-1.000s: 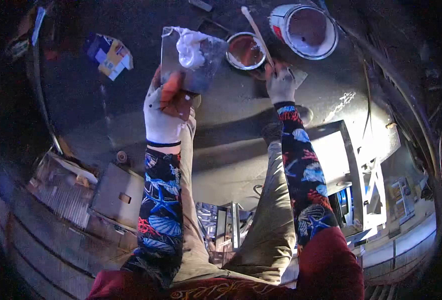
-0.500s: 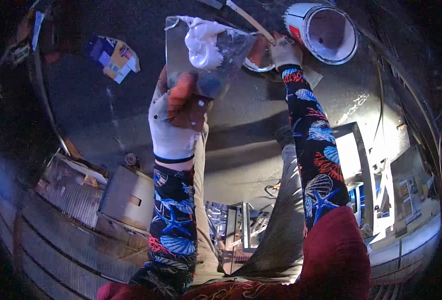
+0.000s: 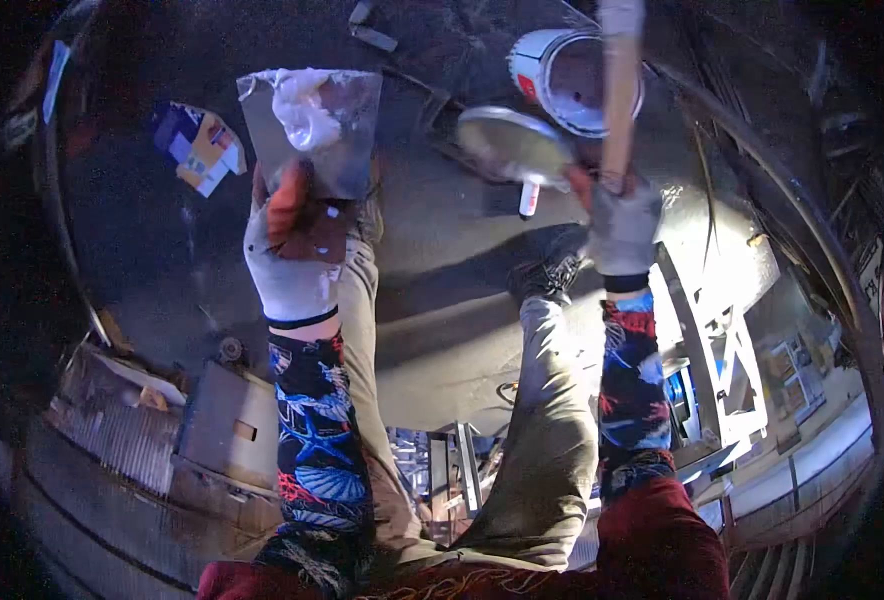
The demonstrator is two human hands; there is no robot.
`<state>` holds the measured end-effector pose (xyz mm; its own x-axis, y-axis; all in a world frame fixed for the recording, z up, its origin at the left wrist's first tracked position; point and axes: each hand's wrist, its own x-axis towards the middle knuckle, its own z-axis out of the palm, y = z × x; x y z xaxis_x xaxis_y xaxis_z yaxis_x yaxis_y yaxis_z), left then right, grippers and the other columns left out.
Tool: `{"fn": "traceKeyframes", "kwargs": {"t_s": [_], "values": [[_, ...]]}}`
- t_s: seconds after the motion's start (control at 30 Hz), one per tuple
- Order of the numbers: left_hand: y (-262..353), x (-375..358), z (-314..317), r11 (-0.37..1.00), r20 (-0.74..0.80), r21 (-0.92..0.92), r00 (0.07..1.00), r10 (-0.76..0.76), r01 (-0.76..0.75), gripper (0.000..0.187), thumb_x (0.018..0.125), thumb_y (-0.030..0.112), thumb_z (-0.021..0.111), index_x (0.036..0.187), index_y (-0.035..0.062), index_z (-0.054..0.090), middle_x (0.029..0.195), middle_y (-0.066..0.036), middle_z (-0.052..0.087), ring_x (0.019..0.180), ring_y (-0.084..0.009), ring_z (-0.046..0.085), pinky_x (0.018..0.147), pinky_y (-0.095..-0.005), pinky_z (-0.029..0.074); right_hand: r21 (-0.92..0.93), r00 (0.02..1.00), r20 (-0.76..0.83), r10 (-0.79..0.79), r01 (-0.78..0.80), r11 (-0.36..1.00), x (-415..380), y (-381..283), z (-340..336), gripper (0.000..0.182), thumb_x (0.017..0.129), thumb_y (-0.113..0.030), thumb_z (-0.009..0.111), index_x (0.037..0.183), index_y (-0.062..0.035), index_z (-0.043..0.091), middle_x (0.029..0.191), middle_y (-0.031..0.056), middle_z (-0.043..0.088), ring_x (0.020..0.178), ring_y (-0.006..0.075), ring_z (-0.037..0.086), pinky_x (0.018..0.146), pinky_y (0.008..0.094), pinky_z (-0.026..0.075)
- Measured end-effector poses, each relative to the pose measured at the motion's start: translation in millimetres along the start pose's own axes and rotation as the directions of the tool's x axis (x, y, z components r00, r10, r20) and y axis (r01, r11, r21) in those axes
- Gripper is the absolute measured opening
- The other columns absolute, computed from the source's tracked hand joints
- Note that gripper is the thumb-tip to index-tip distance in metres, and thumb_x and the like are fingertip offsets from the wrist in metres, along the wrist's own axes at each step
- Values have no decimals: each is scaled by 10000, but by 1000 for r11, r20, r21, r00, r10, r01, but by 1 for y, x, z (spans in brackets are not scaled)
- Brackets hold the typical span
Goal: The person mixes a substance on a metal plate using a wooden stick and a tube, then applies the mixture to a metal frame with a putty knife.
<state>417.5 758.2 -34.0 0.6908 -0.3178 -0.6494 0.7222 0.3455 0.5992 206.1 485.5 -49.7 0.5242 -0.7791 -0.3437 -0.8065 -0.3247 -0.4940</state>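
My left hand (image 3: 292, 250), in a white work glove with reddish fingertips, is closed on a wide flat metal spatula (image 3: 347, 150). A mound of white putty (image 3: 302, 105) lies on the blade near its far edge. My right hand (image 3: 622, 225), also gloved and blurred by motion, is closed around a long wooden stick (image 3: 619, 110) that points up and away. A round lid (image 3: 512, 140) is tilted at that hand's fingers, apparently gripped too. Just beyond stands an open white bucket (image 3: 584, 85), tipped toward me, with pale residue inside.
A small white cylinder (image 3: 529, 198) shows below the lid. Torn printed cardboard (image 3: 202, 150) lies on the dark floor to the left. My shoe (image 3: 552, 275) is below the right hand. Bright metal frames (image 3: 727, 370) stand at the right, a grey box (image 3: 232, 420) at lower left.
My right hand has moved right and toward me, with the stick now pointing upward. The lid has come up from near the floor and tilted. The left hand and spatula have shifted left.
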Motion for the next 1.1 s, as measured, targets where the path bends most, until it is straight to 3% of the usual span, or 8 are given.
{"fn": "traceKeyframes", "kwargs": {"t_s": [0.13, 0.23, 0.3, 0.67, 0.83, 0.93, 1.0, 1.1], "values": [[-13, 6, -6, 986, -60, 163, 998, 26, -16, 397, 974, 182, 429, 1314, 0, 520, 1256, -169, 604, 1193, -283, 557, 1055, -477, 401, -243, 940, -187, -284, 236, 941, 24, 12, -33, 297, 808, -358, 765, 997, -136, 710, 935, 55, 700, 759, 220, 673, 642, 353, 526], [-9, 5, 9, 987, 192, -125, 979, -74, 99, 399, 981, 200, 423, 1327, 24, 515, 1225, -160, 620, 1177, -276, 566, 1054, -457, 402, 232, 885, -425, -192, 311, 922, 53, 39, -10, 248, 859, -343, 698, 1059, -194, 698, 1010, 21, 687, 853, 208, 667, 720, 332, 534], [-10, 2, 10, 999, 30, 32, 999, -28, 27, 398, 980, 208, 427, 1305, 7, 537, 1225, -158, 624, 1173, -273, 567, 1056, -449, 399, -576, 812, -233, -535, 328, 749, 54, 61, 12, 279, 865, -331, 667, 1114, -207, 679, 1046, 20, 682, 939, 187, 655, 788, 323, 531], [-3, 2, -6, 979, 133, 202, 991, 11, -38, 370, 952, 107, 468, 1285, -39, 537, 1279, -157, 597, 1171, -265, 574, 1038, -437, 427, -346, 918, -56, -392, 350, 870, 41, 76, 60, 234, 860, -231, 636, 1074, -138, 653, 1170, 78, 658, 1033, 222, 641, 822, 345, 533], [0, 0, 16, 987, 69, 143, 994, -89, 79, 469, 936, 84, 493, 1388, -15, 414, 1297, -179, 570, 1177, -272, 572, 1035, -437, 433, -767, 961, 149, -234, 262, 585, 53, 98, 46, 539, 951, -284, 480, 1463, -131, 409, 1514, 185, 345, 1252, 360, 488, 1083, 467, 370], [-4, -3, 19, 678, 194, 710, 978, 73, -191, 498, 944, 145, 472, 1409, -13, 390, 1294, -194, 560, 1178, -281, 570, 1036, -429, 436, -664, 953, -82, -292, 167, 729, 63, 120, 51, 524, 942, -311, 512, 1452, -221, 435, 1443, 179, 455, 1217, 327, 528, 1072, 446, 384], [0, -2, 31, 981, 58, 177, 994, -94, 82, 535, 926, 194, 497, 1408, -14, 393, 1287, -194, 564, 1167, -293, 579, 1025, -417, 453, -449, 934, -201, -295, 179, 875, 75, 93, 36, 513, 905, -424, 565, 1377, -229, 517, 1248, 116, 607, 1085, 288, 614, 966, 405, 467], [-6, 1, 29, 970, -22, 199, 990, -137, 139, 563, 887, 172, 535, 1400, -17, 401, 1243, -189, 594, 1131, -292, 602, 995, -400, 484, -450, 825, -293, -484, 328, 831, 83, 86, 32, 402, 904, -475, 573, 1218, -234, 643, 1108, 113, 682, 909, 317, 671, 857, 392, 527]]}}
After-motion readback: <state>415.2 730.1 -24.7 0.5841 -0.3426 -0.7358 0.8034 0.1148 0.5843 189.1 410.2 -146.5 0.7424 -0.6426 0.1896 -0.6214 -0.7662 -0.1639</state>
